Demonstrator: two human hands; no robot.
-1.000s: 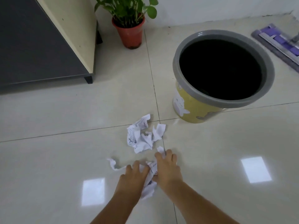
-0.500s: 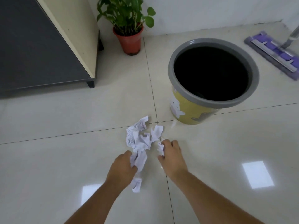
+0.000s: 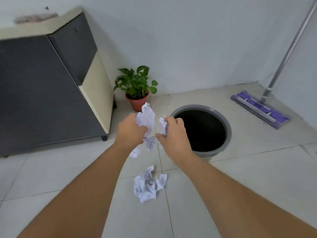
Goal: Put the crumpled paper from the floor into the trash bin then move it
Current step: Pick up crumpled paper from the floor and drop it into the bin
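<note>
The right hand (image 3: 173, 134) overlapped the near-left rim of the grey trash bin (image 3: 229, 134), whose black interior showed nothing distinguishable, and whatever lay on top of the dark cabinet (image 3: 42, 93) at ten o'clock was too blurred to identify. The mop (image 3: 260, 109) handle ran out of frame at two o'clock. Both hands were raised above the floor tiles (image 3: 257, 177), close together, each clenched on crumpled paper: the left hand (image 3: 131, 130) gripped a larger wad (image 3: 146, 117) rising above its knuckles, the right a smaller scrap (image 3: 163, 125). Another crumpled sheet (image 3: 148, 185) lay on the floor at six o'clock from the hands, between the forearms. A potted plant (image 3: 137, 88) stood at twelve o'clock.
</note>
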